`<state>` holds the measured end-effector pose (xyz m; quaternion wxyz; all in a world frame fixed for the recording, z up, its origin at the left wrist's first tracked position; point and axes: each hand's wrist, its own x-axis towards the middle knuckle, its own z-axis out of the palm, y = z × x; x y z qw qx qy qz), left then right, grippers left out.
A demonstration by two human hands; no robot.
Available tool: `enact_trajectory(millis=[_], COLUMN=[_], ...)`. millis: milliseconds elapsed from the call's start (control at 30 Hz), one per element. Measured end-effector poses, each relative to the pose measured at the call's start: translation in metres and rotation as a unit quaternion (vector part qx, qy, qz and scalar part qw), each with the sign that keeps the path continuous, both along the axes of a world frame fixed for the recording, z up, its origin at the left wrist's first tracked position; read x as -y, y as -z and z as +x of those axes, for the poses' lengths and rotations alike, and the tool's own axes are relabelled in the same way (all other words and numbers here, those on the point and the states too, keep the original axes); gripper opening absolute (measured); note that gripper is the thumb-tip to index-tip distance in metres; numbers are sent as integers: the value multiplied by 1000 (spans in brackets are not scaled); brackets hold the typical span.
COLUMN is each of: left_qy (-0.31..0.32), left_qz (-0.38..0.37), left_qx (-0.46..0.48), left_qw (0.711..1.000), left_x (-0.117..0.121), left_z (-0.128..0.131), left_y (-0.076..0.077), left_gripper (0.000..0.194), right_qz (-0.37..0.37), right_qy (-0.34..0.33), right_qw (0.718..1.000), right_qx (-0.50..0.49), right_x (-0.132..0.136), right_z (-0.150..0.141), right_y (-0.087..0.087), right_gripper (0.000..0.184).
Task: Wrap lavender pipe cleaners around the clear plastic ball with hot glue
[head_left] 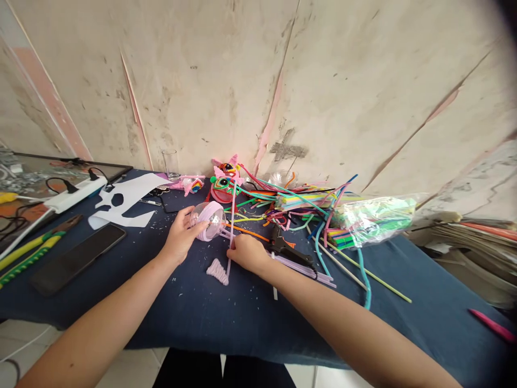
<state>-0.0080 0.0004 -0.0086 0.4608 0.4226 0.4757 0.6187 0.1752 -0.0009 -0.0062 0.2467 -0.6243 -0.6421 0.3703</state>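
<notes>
My left hand is closed around a clear plastic ball with pale pink pipe cleaner wrapped about its middle. Pinched in my right hand, just beside the ball, is a long pale lilac pipe cleaner that stands nearly upright. Below the two hands a small lilac triangle of coiled pipe cleaner lies on the dark blue cloth. A black hot glue gun rests right of my right hand, with several lilac pipe cleaners next to it.
Behind the hands sit colourful pipe-cleaner figures. A plastic bag of pipe cleaners and loose strands fill the right. At left lie a phone, pliers, cut white paper and a power strip. A glass stands near the wall.
</notes>
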Motion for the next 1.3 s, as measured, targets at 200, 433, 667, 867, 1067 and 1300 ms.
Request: enact_trajectory(millis=[200, 433, 667, 867, 1067, 1300], left_qy=[32, 47, 47, 59, 62, 66], left_qz=[-7, -3, -14, -9, -12, -2], left_qx=[11, -29, -72, -79, -74, -82], left_qw=[999, 998, 996, 995, 995, 994], left_x=[1, 1, 0, 0, 0, 1], left_z=[0, 0, -3, -3, -3, -3], left_y=[3, 4, 8, 9, 8, 9], left_gripper=[76, 70, 68, 65, 66, 65], right_qz=[-7, 46, 198, 158, 151, 167], right_qy=[17, 25, 53, 51, 39, 53], right_qw=[988, 857, 819, 863, 871, 880], right_qx=[-156, -513, -536, -476, -466, -441], right_x=[-2, 26, 5, -8, -3, -3], right_z=[21, -3, -7, -13, -17, -18], right_y=[-11, -46, -42, -9, -9, -10], right_gripper=[24, 31, 27, 34, 30, 29])
